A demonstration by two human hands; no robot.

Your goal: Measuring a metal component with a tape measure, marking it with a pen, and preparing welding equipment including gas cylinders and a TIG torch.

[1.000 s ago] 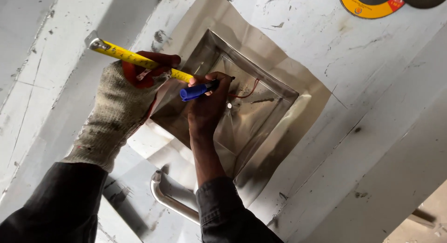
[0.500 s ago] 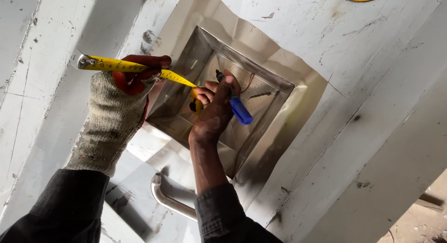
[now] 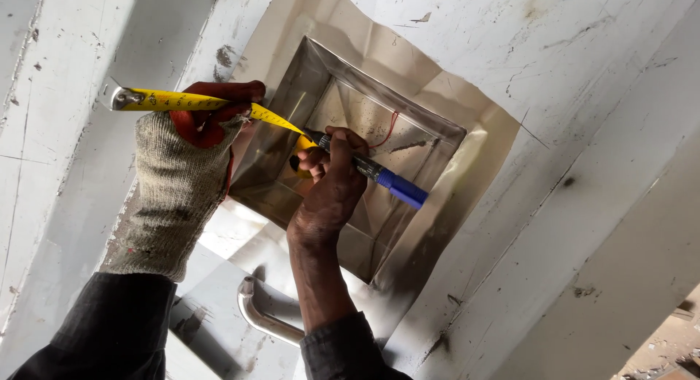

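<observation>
A curved metal handle (image 3: pixel 264 318) is being passed over nearest the camera; beyond it, a blue-capped marker (image 3: pixel 368 169) is being gripped in the closed fingers of the bare right hand (image 3: pixel 328 190) inside the recessed steel tray (image 3: pixel 437 143), while the yellow tape measure (image 3: pixel 197 104) is being pinched by the gloved left hand (image 3: pixel 186 169) (measuring and marking, seemingly). Next, a steady tape is being called for.

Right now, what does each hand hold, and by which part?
Left hand, gloved, pinches the yellow tape measure blade near its hook end. Right hand grips the blue-capped marker around its barrel.
</observation>
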